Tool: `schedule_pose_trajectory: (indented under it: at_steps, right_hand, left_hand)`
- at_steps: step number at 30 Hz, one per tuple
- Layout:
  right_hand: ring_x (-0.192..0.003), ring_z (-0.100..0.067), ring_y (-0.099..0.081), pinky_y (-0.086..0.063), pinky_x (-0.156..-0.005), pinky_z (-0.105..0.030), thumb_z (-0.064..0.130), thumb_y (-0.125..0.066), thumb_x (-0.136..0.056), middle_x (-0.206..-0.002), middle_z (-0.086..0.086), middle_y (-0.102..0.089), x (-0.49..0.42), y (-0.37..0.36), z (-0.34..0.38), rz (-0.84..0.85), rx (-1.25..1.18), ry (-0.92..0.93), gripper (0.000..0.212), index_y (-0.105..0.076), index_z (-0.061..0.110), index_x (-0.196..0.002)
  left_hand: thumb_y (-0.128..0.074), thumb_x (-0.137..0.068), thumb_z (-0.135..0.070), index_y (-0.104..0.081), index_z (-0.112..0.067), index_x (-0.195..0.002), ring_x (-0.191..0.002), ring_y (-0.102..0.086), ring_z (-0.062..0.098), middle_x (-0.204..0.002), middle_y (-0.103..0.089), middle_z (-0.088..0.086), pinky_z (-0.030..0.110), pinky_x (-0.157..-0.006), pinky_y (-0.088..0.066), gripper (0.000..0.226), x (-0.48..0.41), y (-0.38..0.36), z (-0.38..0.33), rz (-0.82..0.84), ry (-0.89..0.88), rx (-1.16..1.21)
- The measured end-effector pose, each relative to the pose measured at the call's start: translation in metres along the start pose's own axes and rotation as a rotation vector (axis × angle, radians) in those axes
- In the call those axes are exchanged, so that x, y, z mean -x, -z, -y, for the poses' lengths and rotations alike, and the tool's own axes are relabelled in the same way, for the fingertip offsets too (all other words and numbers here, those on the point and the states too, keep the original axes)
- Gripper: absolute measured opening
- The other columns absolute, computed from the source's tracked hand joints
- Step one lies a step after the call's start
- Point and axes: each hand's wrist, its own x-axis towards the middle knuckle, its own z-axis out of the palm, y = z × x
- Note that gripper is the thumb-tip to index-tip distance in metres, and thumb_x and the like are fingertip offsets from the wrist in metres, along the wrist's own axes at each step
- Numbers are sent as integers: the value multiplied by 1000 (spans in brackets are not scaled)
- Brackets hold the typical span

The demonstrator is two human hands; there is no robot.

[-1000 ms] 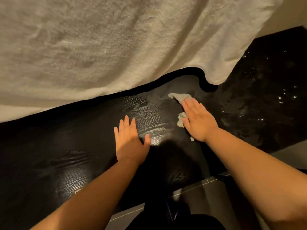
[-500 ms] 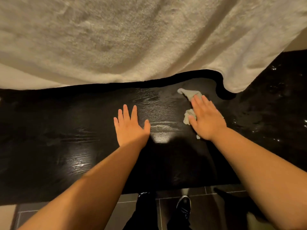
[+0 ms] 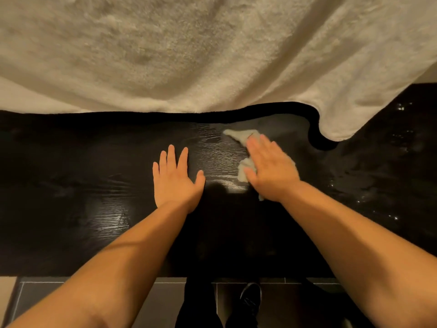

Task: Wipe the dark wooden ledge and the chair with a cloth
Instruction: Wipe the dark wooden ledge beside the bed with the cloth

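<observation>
Since half a second ago the right hand (image 3: 272,172) and the cloth (image 3: 238,136) under it have slid left along the dark wooden ledge (image 3: 71,185), closer to the left hand (image 3: 176,179), which has kept its place. Bare wood runs open at far left. The left hand lies flat on the ledge, fingers straight and slightly spread, thumb out. Between the hands the grain shines under glare. The pale cloth sits beneath the right palm: one end sticks out past the fingertips, a fold shows beside the thumb, and the rest is hidden. The right hand presses flat, fingers together, its outline blurred. A fleecy blanket (image 3: 189,55) hides the ledge's far edge, and its fold (image 3: 335,129) droops onto the wood just right of the cloth. Farther right, droplets (image 3: 378,197) glint. The near edge meets floor tiles (image 3: 160,304).
</observation>
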Motion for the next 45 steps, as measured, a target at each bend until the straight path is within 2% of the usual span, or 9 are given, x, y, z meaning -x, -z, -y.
schedule_pose_trajectory:
  at_steps: [5,9,12,20,27,34,37,41,45]
  right_hand:
    - [-157,-35,-9,-8,-128,-49,41,-40,-102,-169,-18,-16,-33,14,-21,3,-42,-343,76,-14,5,-163]
    - [-150,-36,-28,-23,-122,-49,40,-42,-95,-159,-15,-36,-24,3,41,-38,21,-25,71,-33,4,-155]
    - [-153,-34,-27,-23,-125,-50,40,-52,-94,-162,-13,-34,-17,4,39,-25,6,153,74,-34,6,-157]
    - [-154,-37,-18,-11,-127,-52,40,-46,-95,-163,-21,-29,-60,16,-9,-38,-53,-368,76,-25,3,-158]
    - [-155,-32,-22,-19,-127,-50,39,-46,-90,-163,-11,-33,-53,8,46,6,-16,143,77,-30,6,-158]
    - [-150,-37,-24,-10,-127,-48,44,-36,-99,-159,-21,-35,-99,19,10,46,63,-190,72,-30,2,-157]
    - [-142,-34,-37,-22,-123,-43,40,-44,-95,-152,-17,-45,-87,10,55,30,6,41,68,-38,5,-153]
    - [-157,-27,-23,-19,-128,-45,40,-43,-98,-166,-13,-32,-75,2,56,36,-65,336,72,-33,4,-159]
    - [-146,-30,-34,-25,-122,-43,46,-36,-99,-161,-9,-37,-116,18,36,118,-27,155,69,-26,15,-160]
  left_hand:
    - [-32,-100,-66,-9,-34,-167,-162,8,23,-176,4,2,47,-131,1,78,0,-2,-1,14,11,8]
    - [-32,-100,-67,-8,-33,-167,-162,7,25,-176,4,3,49,-131,-1,79,-1,-2,2,13,3,-11]
    - [-35,-100,-67,-9,-33,-167,-162,5,26,-176,3,4,49,-131,-2,80,-2,-2,1,12,8,-10]
    - [-38,-99,-64,-13,-31,-166,-162,2,28,-176,-2,7,50,-131,-5,80,-2,-4,2,-11,-9,1]
    - [-39,-97,-65,-14,-31,-166,-162,2,28,-176,-2,7,49,-131,-4,81,-2,-3,2,-13,-6,-1]
    - [-42,-98,-63,-16,-30,-166,-162,-1,28,-176,-4,7,49,-131,-5,80,-2,-3,1,-19,-7,4]
    - [-41,-97,-63,-15,-31,-166,-162,1,28,-176,-2,7,49,-131,-4,81,-4,-3,1,-7,-3,4]
    - [-37,-95,-65,-16,-30,-165,-162,0,29,-176,-3,8,50,-131,-6,82,-3,-3,1,-18,-6,-8]
    - [-40,-97,-64,-15,-30,-166,-162,0,29,-176,-3,7,51,-131,-6,81,-3,-2,1,-7,0,-6]
